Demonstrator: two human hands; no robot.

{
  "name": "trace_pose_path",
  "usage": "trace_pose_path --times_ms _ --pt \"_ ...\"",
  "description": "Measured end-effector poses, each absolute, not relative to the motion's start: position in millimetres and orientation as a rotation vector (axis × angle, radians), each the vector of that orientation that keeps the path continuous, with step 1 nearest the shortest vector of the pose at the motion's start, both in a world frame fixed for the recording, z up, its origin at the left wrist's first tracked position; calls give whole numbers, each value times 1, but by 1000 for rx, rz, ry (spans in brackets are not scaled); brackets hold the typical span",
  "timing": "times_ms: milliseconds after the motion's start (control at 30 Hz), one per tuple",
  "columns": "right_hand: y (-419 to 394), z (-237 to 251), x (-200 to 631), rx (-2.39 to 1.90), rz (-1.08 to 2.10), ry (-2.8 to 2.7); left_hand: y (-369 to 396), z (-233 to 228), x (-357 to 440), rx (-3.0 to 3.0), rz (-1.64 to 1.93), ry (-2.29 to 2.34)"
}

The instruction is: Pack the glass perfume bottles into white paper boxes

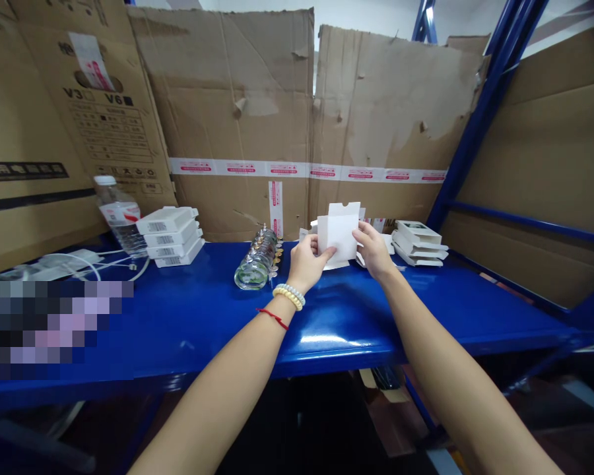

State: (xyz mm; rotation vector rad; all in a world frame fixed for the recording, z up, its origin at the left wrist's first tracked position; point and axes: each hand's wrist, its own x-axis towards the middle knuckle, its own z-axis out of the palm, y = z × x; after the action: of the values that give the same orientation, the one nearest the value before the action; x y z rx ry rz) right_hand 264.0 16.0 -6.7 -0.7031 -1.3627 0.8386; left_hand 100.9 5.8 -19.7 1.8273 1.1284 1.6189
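Beside the white carton [340,231], stacked boxes [418,243], glass jar [257,265].

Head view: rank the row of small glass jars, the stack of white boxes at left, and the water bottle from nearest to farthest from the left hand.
From the left hand, which holds the white card sleeve:
1. Row of small glass jars, just to its left on the blue shelf.
2. Stack of white boxes, farther left.
3. Water bottle, farthest left, beside the boxes.
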Motion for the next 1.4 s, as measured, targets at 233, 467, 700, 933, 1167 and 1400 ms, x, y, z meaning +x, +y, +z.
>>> trace_pose_path --times_ms 233,467,700,933,1167,1400 --pt "14 -9 257 -762 654 -1457 6 -26 103 2033 1736 1224" --pt "8 -11 244 -792 597 -1437 2 -30 109 2191 1738 1089" --pt "15 -11 252 -807 587 -1356 -3 -28 110 2219 1757 989" --pt "14 -4 259 -723 987 -1075 11 -22 98 1571 2045 1453" --pt "14 -8 255 -667 1288 -1009 25 -26 94 1518 1396 1659" --pt "15 -10 259 -627 1291 -1228 40 -45 97 1615 1452 1468"
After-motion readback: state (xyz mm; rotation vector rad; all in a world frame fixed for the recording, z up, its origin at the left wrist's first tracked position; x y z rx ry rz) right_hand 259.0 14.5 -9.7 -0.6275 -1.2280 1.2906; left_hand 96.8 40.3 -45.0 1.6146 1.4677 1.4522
